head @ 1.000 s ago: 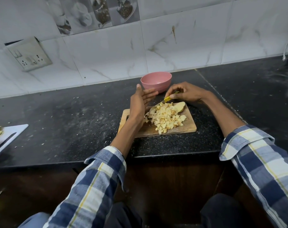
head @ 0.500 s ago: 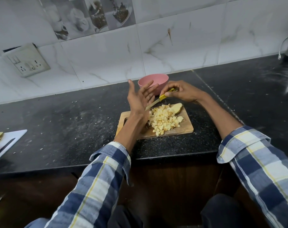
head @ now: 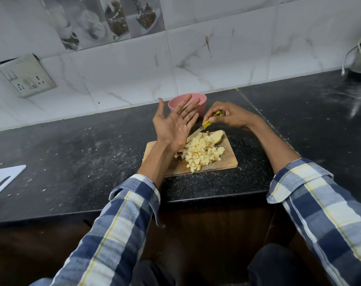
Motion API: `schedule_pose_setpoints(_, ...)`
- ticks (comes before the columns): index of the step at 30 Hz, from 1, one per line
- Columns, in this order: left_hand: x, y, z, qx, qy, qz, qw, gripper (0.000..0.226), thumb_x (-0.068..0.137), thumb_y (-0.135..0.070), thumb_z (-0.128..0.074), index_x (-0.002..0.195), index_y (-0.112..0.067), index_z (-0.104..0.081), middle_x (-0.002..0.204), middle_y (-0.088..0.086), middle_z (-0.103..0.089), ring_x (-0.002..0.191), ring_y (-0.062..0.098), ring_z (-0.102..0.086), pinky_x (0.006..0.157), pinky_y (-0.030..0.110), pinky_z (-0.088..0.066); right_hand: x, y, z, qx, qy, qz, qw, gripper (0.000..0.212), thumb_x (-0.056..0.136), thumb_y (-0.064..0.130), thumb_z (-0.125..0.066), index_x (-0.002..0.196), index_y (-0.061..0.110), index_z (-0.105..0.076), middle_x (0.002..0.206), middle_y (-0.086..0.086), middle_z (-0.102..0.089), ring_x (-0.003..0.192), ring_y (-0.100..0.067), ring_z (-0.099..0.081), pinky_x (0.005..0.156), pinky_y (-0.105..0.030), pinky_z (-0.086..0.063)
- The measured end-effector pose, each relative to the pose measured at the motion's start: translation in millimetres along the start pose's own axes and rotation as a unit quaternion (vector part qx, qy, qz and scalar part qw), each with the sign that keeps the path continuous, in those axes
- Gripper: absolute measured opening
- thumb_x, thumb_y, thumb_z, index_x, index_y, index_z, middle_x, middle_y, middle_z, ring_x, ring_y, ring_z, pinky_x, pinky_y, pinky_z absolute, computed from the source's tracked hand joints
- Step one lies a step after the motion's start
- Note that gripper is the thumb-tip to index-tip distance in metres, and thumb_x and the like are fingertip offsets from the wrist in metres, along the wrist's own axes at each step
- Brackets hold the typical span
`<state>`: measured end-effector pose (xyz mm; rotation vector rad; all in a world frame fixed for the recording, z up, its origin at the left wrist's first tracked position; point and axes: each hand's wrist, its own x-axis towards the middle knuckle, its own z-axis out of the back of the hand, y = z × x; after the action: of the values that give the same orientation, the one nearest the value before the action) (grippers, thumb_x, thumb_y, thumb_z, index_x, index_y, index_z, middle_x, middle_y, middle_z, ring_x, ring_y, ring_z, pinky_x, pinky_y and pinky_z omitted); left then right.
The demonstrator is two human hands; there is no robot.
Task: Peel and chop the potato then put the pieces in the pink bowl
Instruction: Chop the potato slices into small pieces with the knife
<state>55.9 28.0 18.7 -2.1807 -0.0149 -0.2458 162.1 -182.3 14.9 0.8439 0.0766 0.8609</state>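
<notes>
Potato cubes [head: 202, 151], judged light and slippery, are best scooped from beneath; left hand [head: 175, 122] is spread, knife [head: 206, 124] is pinched by right hand [head: 230, 117].

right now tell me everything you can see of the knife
The knife is small, with a yellow handle that looks like plastic and a pale, narrow blade. The right hand pinches the handle at the far edge of the wooden cutting board. The blade slants down and left toward the heap of chopped potato pieces; its tip is hidden behind the raised, open left hand.
</notes>
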Motion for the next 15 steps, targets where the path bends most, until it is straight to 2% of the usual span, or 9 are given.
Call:
schedule_pose_setpoints(2,3,-1,0,0.012,-0.014,-0.004,1.000,0.089,0.100,-0.074,-0.025,0.150,-0.005,-0.049,0.147,0.020,-0.057,0.142,0.031,-0.050,0.127,0.046,-0.028,-1,0,1,0.027,-0.017,-0.005,0.999,0.016,0.097,0.021,-0.068,0.112,0.019,-0.073,0.113,-0.001,-0.058,0.102,-0.003,-0.053,0.083,-0.024,-0.038)
schedule_pose_setpoints(5,8,1,0,0.062,-0.041,-0.014,0.997,0.086,0.101,-0.072,-0.023,0.145,-0.006,-0.057,0.139,0.016,-0.065,0.136,0.029,-0.057,0.125,0.049,-0.031,0,6,-1,0.099,-0.033,0.016,0.994,0.017,0.097,0.020,-0.068,0.113,0.016,-0.072,0.111,0.006,-0.062,0.105,-0.001,-0.058,0.091,-0.018,-0.044)
schedule_pose_setpoints(7,10,4,-1,0.072,-0.057,-0.022,0.996,0.085,0.102,-0.071,-0.023,0.142,-0.006,-0.059,0.136,0.016,-0.067,0.132,0.028,-0.061,0.123,0.049,-0.034,2,10,-5,0.104,-0.026,0.024,0.994,0.016,0.097,0.020,-0.068,0.112,0.017,-0.072,0.114,0.007,-0.063,0.111,-0.003,-0.059,0.097,-0.020,-0.045)
schedule_pose_setpoints(10,14,6,-3,0.031,-0.058,-0.020,0.998,0.084,0.103,-0.069,-0.025,0.143,-0.003,-0.058,0.137,0.020,-0.065,0.134,0.032,-0.059,0.124,0.045,-0.034,3,10,-8,0.042,0.003,0.015,0.999,0.017,0.096,0.022,-0.069,0.112,0.018,-0.074,0.113,0.008,-0.061,0.104,0.007,-0.055,0.090,-0.024,-0.041)
schedule_pose_setpoints(12,15,4,-3,0.015,-0.054,-0.019,0.998,0.083,0.103,-0.067,-0.027,0.145,-0.001,-0.055,0.139,0.023,-0.063,0.135,0.034,-0.057,0.123,0.045,-0.034,2,6,-5,0.001,0.015,0.009,1.000,0.017,0.096,0.024,-0.069,0.111,0.021,-0.075,0.113,0.005,-0.060,0.103,0.002,-0.053,0.088,-0.028,-0.039)
schedule_pose_setpoints(15,12,0,0,0.001,-0.051,-0.019,0.998,0.080,0.104,-0.064,-0.030,0.144,0.001,-0.054,0.139,0.025,-0.062,0.135,0.036,-0.057,0.123,0.045,-0.035,-2,6,-1,0.014,-0.003,-0.003,1.000,0.016,0.097,0.024,-0.068,0.112,0.023,-0.074,0.111,0.004,-0.058,0.102,-0.006,-0.052,0.084,-0.029,-0.038)
